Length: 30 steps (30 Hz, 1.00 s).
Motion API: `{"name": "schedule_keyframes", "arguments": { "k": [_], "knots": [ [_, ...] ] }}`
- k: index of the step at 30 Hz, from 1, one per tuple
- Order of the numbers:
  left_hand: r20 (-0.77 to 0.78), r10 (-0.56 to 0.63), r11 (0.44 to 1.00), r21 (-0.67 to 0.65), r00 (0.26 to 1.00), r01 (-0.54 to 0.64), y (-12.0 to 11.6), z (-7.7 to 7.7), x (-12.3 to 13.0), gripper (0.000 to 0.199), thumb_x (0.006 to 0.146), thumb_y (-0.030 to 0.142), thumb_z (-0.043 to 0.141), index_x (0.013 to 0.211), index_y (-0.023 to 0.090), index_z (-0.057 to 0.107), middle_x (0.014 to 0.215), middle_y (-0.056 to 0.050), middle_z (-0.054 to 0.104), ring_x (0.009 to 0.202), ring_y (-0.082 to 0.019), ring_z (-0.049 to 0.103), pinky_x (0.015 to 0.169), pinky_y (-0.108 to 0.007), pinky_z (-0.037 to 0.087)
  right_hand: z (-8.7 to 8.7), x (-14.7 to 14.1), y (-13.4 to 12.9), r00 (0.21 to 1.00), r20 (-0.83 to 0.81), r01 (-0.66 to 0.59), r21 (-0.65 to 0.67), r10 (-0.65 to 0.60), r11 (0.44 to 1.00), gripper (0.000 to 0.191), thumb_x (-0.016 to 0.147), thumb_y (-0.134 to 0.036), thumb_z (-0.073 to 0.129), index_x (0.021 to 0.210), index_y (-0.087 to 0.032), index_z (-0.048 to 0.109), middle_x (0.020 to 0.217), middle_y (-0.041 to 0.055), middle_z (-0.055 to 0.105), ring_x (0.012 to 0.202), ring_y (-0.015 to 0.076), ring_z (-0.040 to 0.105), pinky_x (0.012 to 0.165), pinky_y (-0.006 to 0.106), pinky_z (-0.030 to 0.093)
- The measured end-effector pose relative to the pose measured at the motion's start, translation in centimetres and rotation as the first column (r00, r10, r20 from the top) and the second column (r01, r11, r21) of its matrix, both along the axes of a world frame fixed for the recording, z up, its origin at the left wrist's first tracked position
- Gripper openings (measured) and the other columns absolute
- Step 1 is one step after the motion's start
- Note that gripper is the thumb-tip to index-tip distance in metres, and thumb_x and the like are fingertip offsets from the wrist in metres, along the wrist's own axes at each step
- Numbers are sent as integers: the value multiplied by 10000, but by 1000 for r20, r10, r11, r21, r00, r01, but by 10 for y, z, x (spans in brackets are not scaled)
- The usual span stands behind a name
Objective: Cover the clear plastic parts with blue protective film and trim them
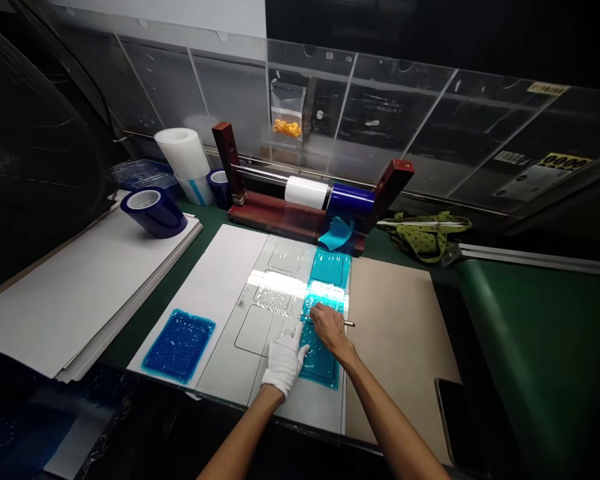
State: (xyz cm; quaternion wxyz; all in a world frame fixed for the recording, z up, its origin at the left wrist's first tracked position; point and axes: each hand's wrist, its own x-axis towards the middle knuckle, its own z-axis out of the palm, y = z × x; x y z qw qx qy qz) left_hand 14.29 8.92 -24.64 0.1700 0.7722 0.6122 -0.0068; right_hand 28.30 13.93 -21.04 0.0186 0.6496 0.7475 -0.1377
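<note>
My left hand (283, 360), in a white glove, lies with fingers stretched out on a clear printed sheet (250, 363) with outlined rounded rectangles. Its fingertips reach the left edge of a strip of teal film (321, 363) that covers the sheet's right side. Bare and closed, my right hand (329, 327) grips a slim pen-like tool (349, 324) over the film; the tool's tip is hidden by the fingers. A stack of dark blue film pieces (179, 345) rests on white paper to the left.
Behind, a wooden roll stand (280, 217) bears a white roll (306, 192) and a blue film roll (351, 200). At left, a blue tape roll (155, 212) sits on stacked white sheets (70, 287). Brown board (400, 333), a phone (457, 423) and a green pouch (425, 233) lie right.
</note>
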Motion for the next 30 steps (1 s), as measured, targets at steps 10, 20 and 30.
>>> {"name": "schedule_keyframes", "arguments": {
  "k": [10, 20, 30],
  "knots": [
    [-1, 3, 1000, -3, 1000, -3, -2, -1, 0, 487, 906, 381, 405, 1360, 206, 426, 1093, -130, 611, 938, -257, 574, 795, -349, 463, 7, 51, -9, 999, 41, 18, -102, -14, 995, 264, 927, -162, 387, 845, -209, 633, 920, 51, 653, 846, 160, 594, 560, 254, 242],
    [19, 80, 996, -34, 997, -80, -26, 10, 5, 892, 717, 570, 600, 1427, 137, 278, 1323, -200, 469, 1161, -341, 482, 946, -441, 397, 14, 110, -91, 926, 19, 377, -130, -378, 917, 153, 855, -232, 506, 906, -219, 651, 900, 65, 701, 822, 204, 648, 594, 254, 320],
    [-6, 12, 1000, -21, 1000, -12, -51, -13, 31, 1346, 364, 676, 722, 1452, 98, 180, 1503, -231, 219, 1378, -395, 185, 1116, -539, 127, -15, 75, -112, 785, -291, 487, -253, -546, 836, 164, 802, -297, 518, 747, -222, 654, 804, 46, 703, 811, 217, 640, 619, 259, 370]
  ]
}}
